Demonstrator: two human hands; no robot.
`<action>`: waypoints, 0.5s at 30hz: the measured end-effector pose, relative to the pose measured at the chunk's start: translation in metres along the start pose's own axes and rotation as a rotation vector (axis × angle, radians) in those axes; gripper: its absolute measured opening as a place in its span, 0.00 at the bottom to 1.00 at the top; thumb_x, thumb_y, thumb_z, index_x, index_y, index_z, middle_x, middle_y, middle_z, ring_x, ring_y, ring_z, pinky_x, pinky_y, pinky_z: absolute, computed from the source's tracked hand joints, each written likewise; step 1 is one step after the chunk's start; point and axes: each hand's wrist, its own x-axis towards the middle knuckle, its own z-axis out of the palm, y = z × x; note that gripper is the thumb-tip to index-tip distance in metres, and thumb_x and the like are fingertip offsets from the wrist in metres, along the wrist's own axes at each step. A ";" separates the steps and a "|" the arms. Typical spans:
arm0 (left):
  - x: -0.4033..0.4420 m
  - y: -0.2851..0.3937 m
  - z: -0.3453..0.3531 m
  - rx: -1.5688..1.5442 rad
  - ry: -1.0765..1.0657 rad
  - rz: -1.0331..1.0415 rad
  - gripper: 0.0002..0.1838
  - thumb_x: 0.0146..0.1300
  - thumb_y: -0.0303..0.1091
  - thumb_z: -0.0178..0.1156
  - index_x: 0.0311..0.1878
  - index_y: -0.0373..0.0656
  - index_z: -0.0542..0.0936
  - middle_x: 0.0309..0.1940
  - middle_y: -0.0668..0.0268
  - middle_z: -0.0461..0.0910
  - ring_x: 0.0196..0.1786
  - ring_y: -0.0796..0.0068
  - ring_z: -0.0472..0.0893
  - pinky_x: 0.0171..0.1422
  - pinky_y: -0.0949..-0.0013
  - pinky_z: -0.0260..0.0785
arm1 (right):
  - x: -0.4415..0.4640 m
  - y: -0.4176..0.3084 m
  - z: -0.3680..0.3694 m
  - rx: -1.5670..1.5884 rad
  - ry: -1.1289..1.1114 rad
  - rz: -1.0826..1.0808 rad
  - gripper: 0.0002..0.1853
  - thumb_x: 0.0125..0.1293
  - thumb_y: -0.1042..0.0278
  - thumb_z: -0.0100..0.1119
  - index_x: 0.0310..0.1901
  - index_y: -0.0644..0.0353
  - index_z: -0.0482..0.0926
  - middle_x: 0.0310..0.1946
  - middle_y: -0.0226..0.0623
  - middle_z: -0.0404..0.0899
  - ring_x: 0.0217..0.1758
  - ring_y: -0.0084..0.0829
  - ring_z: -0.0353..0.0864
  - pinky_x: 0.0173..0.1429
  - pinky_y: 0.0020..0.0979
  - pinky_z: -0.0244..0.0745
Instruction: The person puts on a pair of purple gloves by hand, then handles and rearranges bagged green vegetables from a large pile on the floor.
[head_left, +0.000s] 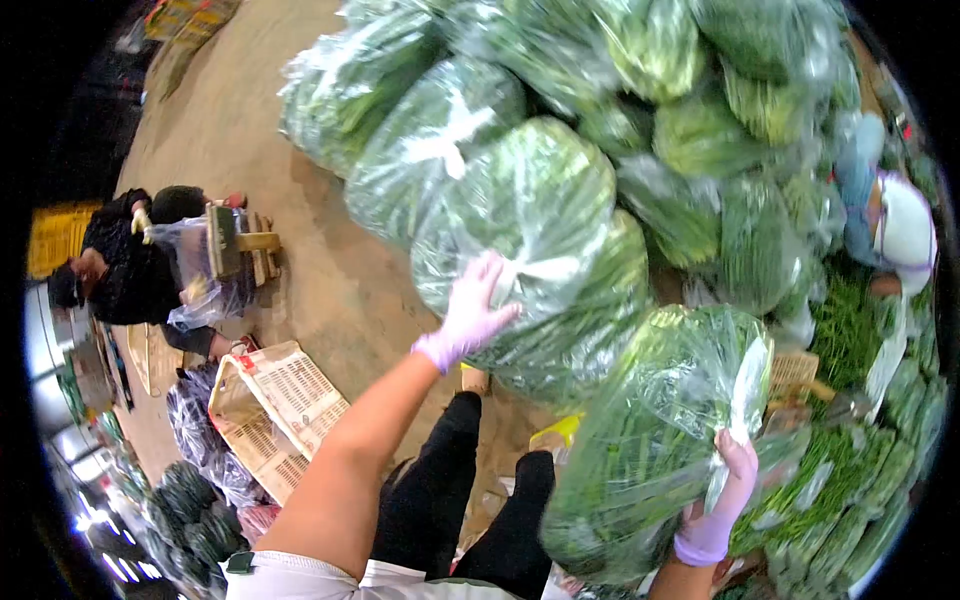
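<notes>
My left hand (472, 315), in a thin pale purple glove, rests on a plastic bag of green vegetables (540, 190), its fingers beside the bag's knotted top. That bag leans against a large heap of similar tied bags (690, 130). At the lower right my right hand (725, 500), gloved the same way, grips the twisted white neck of another full bag (640, 440). This second bag stands close to my legs, its green stalks showing through the clear plastic.
Beige plastic crates (285, 400) lie at the left on the brown floor (330, 290). A person in dark clothes (125, 255) handles a plastic bag beyond them. Another person in white (905, 225) is at the far right, near loose greens (845, 330).
</notes>
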 end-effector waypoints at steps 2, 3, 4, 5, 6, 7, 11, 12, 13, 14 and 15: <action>-0.037 0.004 -0.034 -0.633 -0.086 -0.223 0.39 0.57 0.40 0.56 0.67 0.41 0.48 0.66 0.55 0.49 0.69 0.65 0.48 0.70 0.66 0.40 | -0.021 -0.014 0.034 -0.027 -0.055 -0.056 0.18 0.50 0.64 0.57 0.40 0.66 0.72 0.32 0.35 0.73 0.34 0.27 0.73 0.42 0.27 0.67; -0.052 -0.001 -0.045 -0.934 -0.064 -0.289 0.38 0.59 0.43 0.52 0.67 0.42 0.46 0.67 0.56 0.49 0.69 0.66 0.48 0.70 0.66 0.40 | -0.032 -0.018 0.048 -0.047 -0.082 -0.091 0.18 0.51 0.64 0.57 0.40 0.68 0.72 0.32 0.36 0.73 0.32 0.27 0.73 0.40 0.26 0.68; -0.059 0.006 -0.078 -1.026 -0.068 -0.280 0.37 0.61 0.44 0.47 0.68 0.42 0.43 0.67 0.56 0.47 0.69 0.66 0.47 0.70 0.67 0.39 | -0.041 -0.021 0.072 -0.031 -0.139 -0.066 0.17 0.53 0.64 0.55 0.40 0.69 0.71 0.32 0.38 0.74 0.33 0.26 0.74 0.39 0.26 0.68; -0.060 -0.004 -0.098 -1.073 0.003 -0.212 0.36 0.62 0.45 0.46 0.68 0.42 0.43 0.67 0.56 0.46 0.69 0.66 0.47 0.70 0.67 0.39 | -0.049 -0.023 0.099 0.050 -0.232 -0.071 0.17 0.54 0.66 0.55 0.41 0.70 0.71 0.33 0.38 0.74 0.35 0.26 0.74 0.41 0.26 0.69; -0.056 -0.014 -0.115 -1.113 0.072 -0.147 0.36 0.62 0.46 0.45 0.67 0.41 0.44 0.67 0.56 0.45 0.69 0.66 0.47 0.70 0.67 0.39 | -0.051 -0.024 0.123 0.135 -0.323 -0.070 0.16 0.55 0.67 0.54 0.42 0.70 0.71 0.34 0.39 0.74 0.36 0.27 0.75 0.42 0.25 0.69; -0.048 -0.013 -0.137 -1.077 0.155 -0.119 0.38 0.61 0.48 0.47 0.67 0.40 0.44 0.67 0.55 0.47 0.69 0.64 0.48 0.70 0.65 0.40 | -0.042 -0.014 0.139 0.119 -0.396 -0.124 0.16 0.56 0.69 0.53 0.44 0.71 0.70 0.37 0.40 0.74 0.39 0.28 0.75 0.44 0.26 0.69; 0.033 -0.051 -0.159 -0.293 0.320 -0.039 0.43 0.54 0.56 0.53 0.67 0.45 0.48 0.66 0.53 0.48 0.69 0.53 0.44 0.69 0.55 0.38 | -0.007 0.032 0.195 0.160 -0.596 -0.110 0.19 0.59 0.72 0.51 0.51 0.72 0.67 0.46 0.45 0.73 0.46 0.32 0.75 0.51 0.28 0.68; 0.058 -0.059 -0.146 -0.098 0.284 -0.059 0.44 0.51 0.58 0.54 0.67 0.49 0.50 0.67 0.54 0.46 0.69 0.49 0.42 0.69 0.50 0.36 | -0.002 0.044 0.193 0.150 -0.586 -0.102 0.19 0.59 0.72 0.51 0.51 0.72 0.67 0.46 0.45 0.73 0.46 0.32 0.75 0.51 0.28 0.68; 0.078 -0.056 -0.133 0.027 0.161 -0.147 0.44 0.50 0.60 0.55 0.67 0.52 0.51 0.68 0.54 0.42 0.69 0.47 0.39 0.67 0.45 0.35 | 0.002 0.054 0.187 0.084 -0.551 -0.067 0.18 0.59 0.73 0.50 0.51 0.71 0.68 0.45 0.43 0.74 0.45 0.30 0.75 0.50 0.27 0.68; 0.095 -0.050 -0.119 0.155 0.030 -0.229 0.45 0.48 0.62 0.56 0.66 0.55 0.52 0.68 0.55 0.38 0.69 0.45 0.35 0.66 0.40 0.33 | 0.007 0.066 0.179 0.020 -0.511 -0.028 0.17 0.59 0.74 0.50 0.50 0.71 0.68 0.44 0.42 0.75 0.45 0.29 0.75 0.49 0.26 0.68; 0.108 -0.054 -0.101 0.318 0.060 -0.237 0.45 0.46 0.64 0.56 0.66 0.59 0.54 0.68 0.56 0.34 0.68 0.40 0.32 0.62 0.31 0.31 | 0.015 0.079 0.166 -0.010 -0.482 0.066 0.16 0.60 0.73 0.49 0.49 0.70 0.69 0.43 0.41 0.75 0.43 0.28 0.76 0.48 0.25 0.68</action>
